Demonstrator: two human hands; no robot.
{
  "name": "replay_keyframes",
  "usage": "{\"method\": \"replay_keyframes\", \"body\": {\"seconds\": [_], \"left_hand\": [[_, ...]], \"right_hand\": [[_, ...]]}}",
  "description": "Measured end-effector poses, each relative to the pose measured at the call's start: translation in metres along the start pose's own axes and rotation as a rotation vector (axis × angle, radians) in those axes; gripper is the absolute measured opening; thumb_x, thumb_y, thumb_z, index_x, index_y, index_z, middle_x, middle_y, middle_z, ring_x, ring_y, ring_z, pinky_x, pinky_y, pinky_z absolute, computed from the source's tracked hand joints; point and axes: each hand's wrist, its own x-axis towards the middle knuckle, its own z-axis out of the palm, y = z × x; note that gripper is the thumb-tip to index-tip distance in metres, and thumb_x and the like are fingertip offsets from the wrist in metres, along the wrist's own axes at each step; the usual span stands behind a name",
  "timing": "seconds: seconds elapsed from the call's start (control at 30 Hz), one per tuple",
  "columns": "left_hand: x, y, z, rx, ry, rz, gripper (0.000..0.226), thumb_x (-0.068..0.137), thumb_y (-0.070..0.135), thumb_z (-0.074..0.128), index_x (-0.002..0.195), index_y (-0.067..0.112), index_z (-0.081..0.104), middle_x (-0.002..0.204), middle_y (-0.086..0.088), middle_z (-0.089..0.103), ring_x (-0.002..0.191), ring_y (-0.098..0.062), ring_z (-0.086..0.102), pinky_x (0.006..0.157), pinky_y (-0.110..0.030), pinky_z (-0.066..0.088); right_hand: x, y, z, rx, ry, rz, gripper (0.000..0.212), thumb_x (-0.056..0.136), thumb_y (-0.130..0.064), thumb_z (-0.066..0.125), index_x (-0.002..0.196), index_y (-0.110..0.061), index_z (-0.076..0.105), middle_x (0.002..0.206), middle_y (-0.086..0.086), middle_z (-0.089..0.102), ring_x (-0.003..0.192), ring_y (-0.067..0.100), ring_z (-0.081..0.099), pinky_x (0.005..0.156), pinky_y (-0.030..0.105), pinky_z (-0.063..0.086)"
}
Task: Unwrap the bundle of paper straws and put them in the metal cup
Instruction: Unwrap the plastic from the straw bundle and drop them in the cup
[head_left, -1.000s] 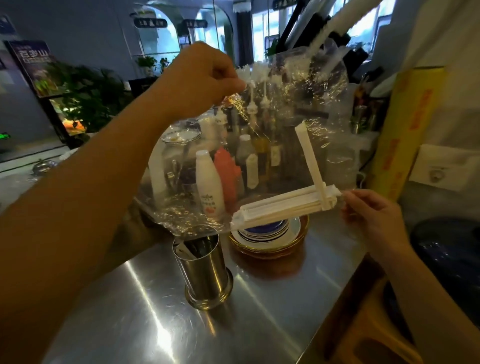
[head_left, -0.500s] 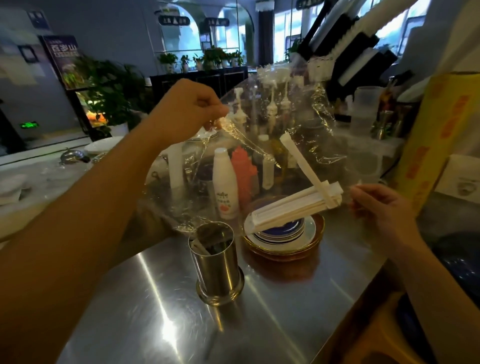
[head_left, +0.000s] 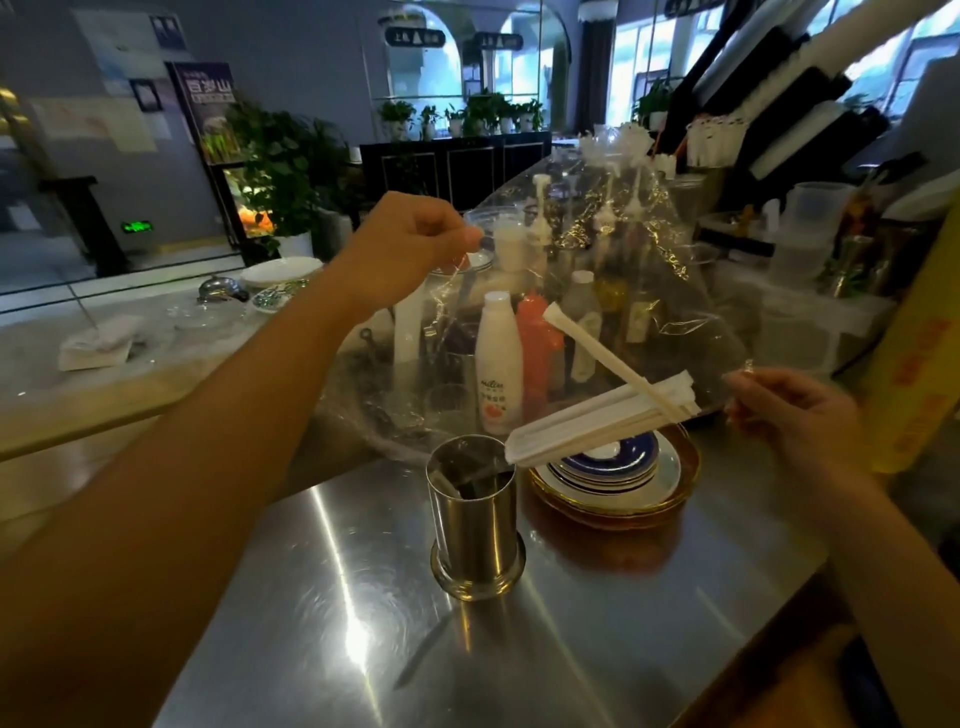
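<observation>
A bundle of white paper straws (head_left: 597, 418) hangs level in the air above the metal cup (head_left: 475, 525), its left end over the cup's rim. One loose straw (head_left: 589, 345) sticks up and to the left from the bundle's right end. A clear plastic wrap (head_left: 649, 270) is spread wide behind and around the straws. My left hand (head_left: 410, 249) is raised and pinches the wrap's upper left edge. Just right of the bundle's end, my right hand (head_left: 795, 410) pinches the wrap's right edge. The cup stands upright on the steel counter (head_left: 597, 649) and holds a few items.
A stack of plates (head_left: 618, 478) sits right behind the cup. Bottles, among them a white one (head_left: 498, 374) and a red one (head_left: 537, 343), crowd the counter's back. A yellow roll (head_left: 919, 364) stands at the far right. The counter edge runs along the right.
My left hand has come lower and the wrap is spread flatter. The loose straw has tipped further to the left. The bundle stays level over the cup.
</observation>
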Motion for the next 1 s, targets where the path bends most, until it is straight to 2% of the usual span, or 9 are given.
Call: {"method": "replay_keyframes", "body": {"seconds": [0.1,0.17,0.5,0.6,0.7,0.8,0.93,1.0], "left_hand": [[-0.001,-0.001,0.003,0.007,0.004,0.003,0.023,0.089,0.023,0.056,0.089,0.004,0.068,0.084,-0.018,0.068,0.073,-0.021,0.06,0.078,-0.035,0.052],[-0.002,-0.003,0.004,-0.001,0.002,0.004,0.021,0.089,0.023,0.056,0.09,0.005,0.067,0.088,-0.022,0.067,0.076,-0.025,0.06,0.08,-0.038,0.051],[0.001,-0.01,0.015,-0.013,0.012,0.023,0.02,0.089,0.024,0.056,0.088,0.007,0.067,0.082,-0.016,0.068,0.077,-0.031,0.064,0.078,-0.035,0.054],[0.002,-0.01,0.016,-0.022,0.013,0.033,0.019,0.088,0.023,0.057,0.087,0.007,0.067,0.081,-0.013,0.068,0.075,-0.025,0.065,0.075,-0.03,0.054],[0.003,-0.011,0.015,-0.049,0.034,0.034,0.017,0.088,0.023,0.057,0.086,0.009,0.068,0.073,-0.002,0.067,0.064,-0.01,0.062,0.067,-0.019,0.053],[0.004,-0.015,0.012,-0.053,0.076,0.013,0.018,0.089,0.023,0.056,0.088,0.009,0.068,0.07,0.005,0.065,0.058,0.001,0.059,0.063,-0.014,0.052],[0.001,-0.027,0.004,-0.096,0.11,-0.06,0.015,0.089,0.024,0.056,0.081,0.016,0.066,0.071,0.003,0.063,0.059,0.001,0.06,0.062,-0.011,0.053],[-0.003,-0.033,-0.002,-0.116,0.131,-0.094,0.015,0.088,0.025,0.056,0.076,0.022,0.065,0.072,0.003,0.063,0.061,-0.002,0.06,0.064,-0.014,0.053]], "right_hand": [[-0.001,-0.001,-0.001,-0.001,0.002,0.004,0.014,0.079,-0.016,0.062,0.073,-0.027,0.067,0.055,-0.012,0.066,0.051,0.0,0.059,0.049,0.011,0.049],[-0.002,-0.001,-0.001,-0.007,0.008,0.0,0.012,0.079,-0.015,0.062,0.074,-0.025,0.066,0.054,-0.012,0.066,0.049,0.0,0.058,0.048,0.011,0.049],[-0.007,0.006,-0.004,-0.021,0.019,0.034,0.016,0.079,-0.014,0.062,0.072,-0.027,0.067,0.055,-0.012,0.066,0.051,0.0,0.059,0.049,0.011,0.05],[-0.007,0.007,-0.006,-0.01,0.016,0.045,0.018,0.079,-0.014,0.062,0.07,-0.028,0.068,0.057,-0.011,0.067,0.052,0.001,0.059,0.049,0.011,0.05],[-0.006,0.004,-0.006,0.001,0.01,0.039,0.019,0.078,-0.015,0.064,0.069,-0.029,0.07,0.057,-0.01,0.067,0.052,0.002,0.06,0.049,0.012,0.05],[0.0,-0.003,-0.002,-0.004,0.002,0.03,0.017,0.077,-0.017,0.065,0.069,-0.031,0.071,0.057,-0.011,0.068,0.051,0.001,0.06,0.048,0.012,0.049],[0.013,-0.018,0.005,-0.043,-0.026,-0.016,0.013,0.077,-0.021,0.066,0.069,-0.032,0.069,0.061,-0.011,0.068,0.052,0.001,0.06,0.05,0.013,0.051],[0.019,-0.026,0.011,-0.062,-0.049,-0.037,0.011,0.077,-0.023,0.066,0.07,-0.031,0.069,0.062,-0.011,0.069,0.053,0.002,0.06,0.049,0.013,0.051]]}}
